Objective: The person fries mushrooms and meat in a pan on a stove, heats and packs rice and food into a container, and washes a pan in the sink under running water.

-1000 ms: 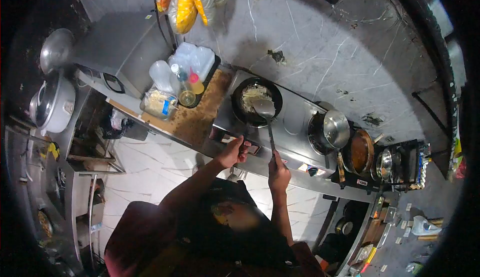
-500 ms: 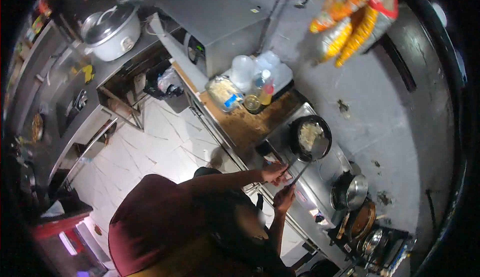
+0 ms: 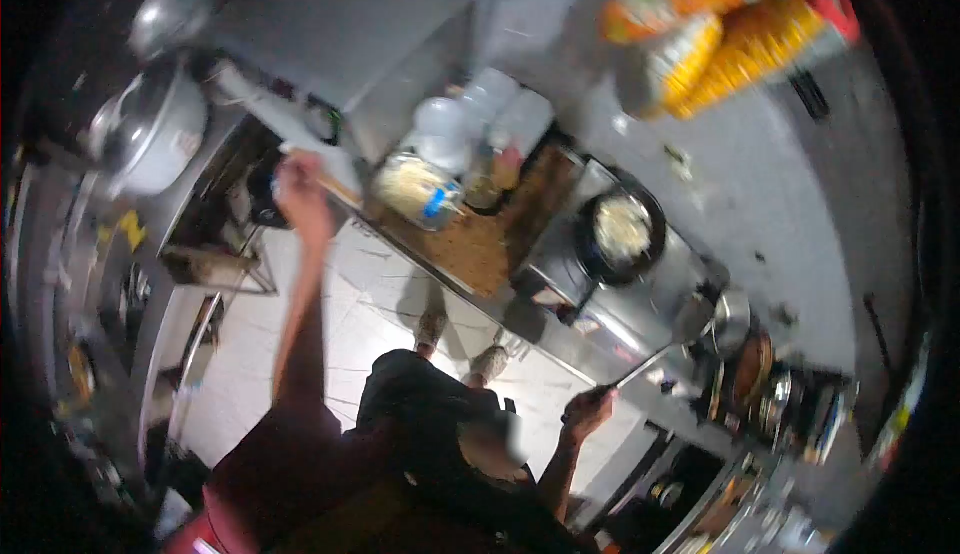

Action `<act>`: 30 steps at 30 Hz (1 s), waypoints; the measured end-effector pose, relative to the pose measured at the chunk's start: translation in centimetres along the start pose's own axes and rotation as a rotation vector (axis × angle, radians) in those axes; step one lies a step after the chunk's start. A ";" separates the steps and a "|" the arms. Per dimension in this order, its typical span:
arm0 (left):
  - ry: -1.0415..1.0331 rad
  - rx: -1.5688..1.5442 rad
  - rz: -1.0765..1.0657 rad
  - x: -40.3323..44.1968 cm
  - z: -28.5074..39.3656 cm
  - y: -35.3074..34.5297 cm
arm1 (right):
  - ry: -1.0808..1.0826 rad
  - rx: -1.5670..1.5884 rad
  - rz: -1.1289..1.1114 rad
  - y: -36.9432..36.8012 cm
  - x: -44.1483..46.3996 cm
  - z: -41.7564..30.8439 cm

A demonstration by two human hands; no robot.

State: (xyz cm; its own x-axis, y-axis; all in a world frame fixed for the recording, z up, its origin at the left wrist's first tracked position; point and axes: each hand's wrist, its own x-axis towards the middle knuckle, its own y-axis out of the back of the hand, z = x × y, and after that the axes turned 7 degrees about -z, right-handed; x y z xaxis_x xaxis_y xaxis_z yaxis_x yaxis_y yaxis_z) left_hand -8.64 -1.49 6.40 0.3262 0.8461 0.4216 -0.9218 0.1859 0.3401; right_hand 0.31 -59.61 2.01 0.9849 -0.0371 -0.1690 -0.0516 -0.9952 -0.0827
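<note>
Got the right hand (image 3: 588,412) clamped around the dark handle of a long metal spatula (image 3: 692,318), blade reaching up and away over the stove (image 3: 640,304), close to a shiny steel pot (image 3: 733,319). Can't make out if actually touching that pot or just beside it. To find the frying pan (image 3: 654,252), look straight out past the right hand, at the stove's left end, well apart from both hands. In there, pale lumpy food (image 3: 622,229), spread in one patch.

Out on the far left, near a light-grey panel (image 3: 275,119) below the microwave (image 3: 345,19), the left hand (image 3: 302,189). Way too smeared to read any grip there, so couldn't say if clamped on something or not.

Material-wise: black and round for the pan, brushed steel for the stove, brown and kinda grainy for the surface (image 3: 475,254) next to it. Also on there, a see-through container (image 3: 412,189) of pale stuff with a blue label, plus some cloudy plastic tubs (image 3: 445,139).

As for pose: left arm stretched long and nearly straight, right arm low and closer in, with the spatula slanting up from the fist.
</note>
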 end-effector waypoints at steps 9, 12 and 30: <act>0.150 -0.333 -0.147 11.7 -5.6 -1.7 | -0.088 0.074 0.052 -4.4 -0.3 0.2; 0.125 -0.405 -0.159 11.3 -5.4 -1.8 | -0.137 0.164 -0.041 -8.2 3.5 -0.7; 0.146 -0.278 -0.364 12.1 -5.4 0.2 | -0.036 0.298 0.148 -8.0 0.4 -1.1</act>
State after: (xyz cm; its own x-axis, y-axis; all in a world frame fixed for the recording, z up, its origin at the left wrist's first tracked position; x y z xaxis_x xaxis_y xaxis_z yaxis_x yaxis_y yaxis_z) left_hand -5.97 11.50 7.05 0.6240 0.7585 0.1879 -0.7805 0.5930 0.1981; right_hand 1.26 -51.80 3.72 0.9570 -0.1704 -0.2349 -0.2447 -0.9089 -0.3377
